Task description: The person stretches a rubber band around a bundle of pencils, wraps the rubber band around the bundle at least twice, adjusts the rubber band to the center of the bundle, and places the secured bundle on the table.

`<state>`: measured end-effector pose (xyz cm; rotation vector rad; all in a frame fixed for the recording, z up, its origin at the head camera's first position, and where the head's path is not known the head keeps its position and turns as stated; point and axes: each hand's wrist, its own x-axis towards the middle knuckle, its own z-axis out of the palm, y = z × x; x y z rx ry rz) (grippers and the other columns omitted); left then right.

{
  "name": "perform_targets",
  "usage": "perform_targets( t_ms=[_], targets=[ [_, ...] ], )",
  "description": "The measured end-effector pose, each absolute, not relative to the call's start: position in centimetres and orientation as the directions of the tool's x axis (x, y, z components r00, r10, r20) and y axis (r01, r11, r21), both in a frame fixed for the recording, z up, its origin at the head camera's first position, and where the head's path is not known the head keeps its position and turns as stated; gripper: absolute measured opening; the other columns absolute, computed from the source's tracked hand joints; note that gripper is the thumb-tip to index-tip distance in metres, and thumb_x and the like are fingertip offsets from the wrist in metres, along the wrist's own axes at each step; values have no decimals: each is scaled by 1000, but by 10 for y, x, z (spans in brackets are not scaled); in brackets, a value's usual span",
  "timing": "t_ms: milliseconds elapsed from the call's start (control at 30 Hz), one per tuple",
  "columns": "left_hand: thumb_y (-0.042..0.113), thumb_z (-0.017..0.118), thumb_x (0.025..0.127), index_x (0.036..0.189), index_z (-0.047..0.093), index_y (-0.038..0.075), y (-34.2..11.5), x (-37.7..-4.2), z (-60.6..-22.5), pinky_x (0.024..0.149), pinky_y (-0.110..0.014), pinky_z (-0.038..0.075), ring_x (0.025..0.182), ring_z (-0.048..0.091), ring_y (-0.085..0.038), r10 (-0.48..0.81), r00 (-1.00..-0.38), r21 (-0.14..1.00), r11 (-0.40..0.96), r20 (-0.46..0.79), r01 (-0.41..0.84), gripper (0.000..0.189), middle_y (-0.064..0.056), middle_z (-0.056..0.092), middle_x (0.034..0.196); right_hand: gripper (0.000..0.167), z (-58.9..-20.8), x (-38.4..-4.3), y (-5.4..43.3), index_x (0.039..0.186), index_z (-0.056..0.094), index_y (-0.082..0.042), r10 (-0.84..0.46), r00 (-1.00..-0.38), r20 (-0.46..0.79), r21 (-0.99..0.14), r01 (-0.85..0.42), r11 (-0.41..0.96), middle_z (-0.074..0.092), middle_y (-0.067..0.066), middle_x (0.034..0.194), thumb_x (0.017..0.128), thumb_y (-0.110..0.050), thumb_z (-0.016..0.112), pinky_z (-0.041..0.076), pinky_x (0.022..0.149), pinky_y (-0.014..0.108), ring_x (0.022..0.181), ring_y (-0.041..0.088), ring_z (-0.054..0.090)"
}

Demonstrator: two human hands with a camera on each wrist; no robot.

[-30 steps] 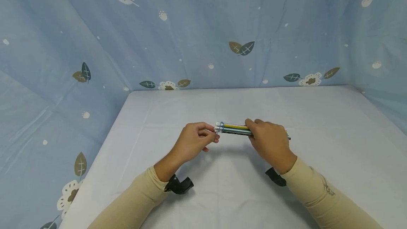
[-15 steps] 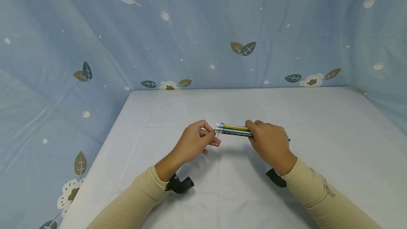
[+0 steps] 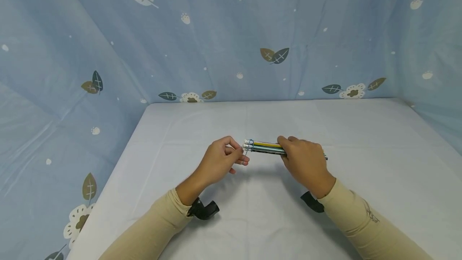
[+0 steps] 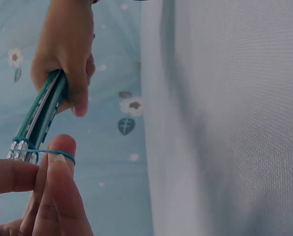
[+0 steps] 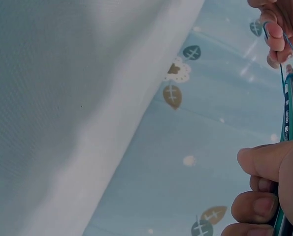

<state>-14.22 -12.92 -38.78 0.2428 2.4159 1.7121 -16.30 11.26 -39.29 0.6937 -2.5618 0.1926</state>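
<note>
My right hand [image 3: 306,163] grips a bundle of pencils [image 3: 268,148], held roughly level above the table. Green and yellow barrels show, and the eraser ends point toward my left hand [image 3: 216,161]. A thin blue rubber band [image 4: 24,142] is wrapped round the bundle just behind the erasers. One loop of it stretches out from the bundle and is hooked over the curled fingers of my left hand, as the left wrist view shows. In the right wrist view both strands of the stretched rubber band [image 5: 281,69] run from pencils to fingers. The pencils' far ends are mostly hidden by my right hand.
A table [image 3: 195,123] under a white cloth spreads beneath both hands. Behind it and at its sides hangs a blue curtain [image 3: 223,35] with leaf and flower prints. Black camera mounts [image 3: 203,210] sit at the wrists.
The index finger of my left hand has arched upward, and the stretched strand of the rubber band shows more clearly below the eraser ends. My right hand and the pencils have barely moved.
</note>
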Motion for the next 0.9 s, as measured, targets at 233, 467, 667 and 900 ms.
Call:
perform_targets(
  t_ms=[233, 467, 667, 900],
  targets=[
    [17, 59, 100, 103, 61, 6, -128, -144, -388, 63, -31, 56, 88, 76, -18, 251, -967, 953, 301, -50, 29, 12, -9, 78, 93, 27, -392, -161, 112, 94, 68, -10, -452, -747, 488, -18, -526, 850, 69, 5, 72, 74, -1, 84, 49, 46, 32, 53, 17, 58],
    [13, 62, 98, 107, 63, 3, -128, -146, -389, 67, -31, 59, 90, 76, -20, 298, -948, 971, 238, -108, -36, 14, -11, 78, 95, 33, -393, -159, 110, 97, 68, -11, -494, -721, 486, -3, -567, 824, 71, 5, 76, 72, -4, 87, 52, 49, 32, 58, 19, 63],
    [10, 63, 98, 120, 65, 0, -131, -148, -392, 71, -31, 60, 90, 75, -17, 351, -930, 987, 146, -108, -60, 24, -17, 76, 103, 33, -393, -157, 108, 97, 68, -11, -496, -722, 481, -4, -568, 823, 72, 5, 76, 72, -6, 88, 52, 50, 32, 58, 19, 63],
    [9, 45, 105, 130, 60, 3, -134, -149, -391, 75, -31, 60, 98, 72, -15, 389, -915, 994, 28, -106, -104, 30, -17, 70, 116, 32, -393, -157, 109, 95, 67, -10, -493, -720, 489, -10, -570, 822, 71, 5, 75, 71, -4, 88, 51, 49, 32, 57, 18, 62]
  ],
)
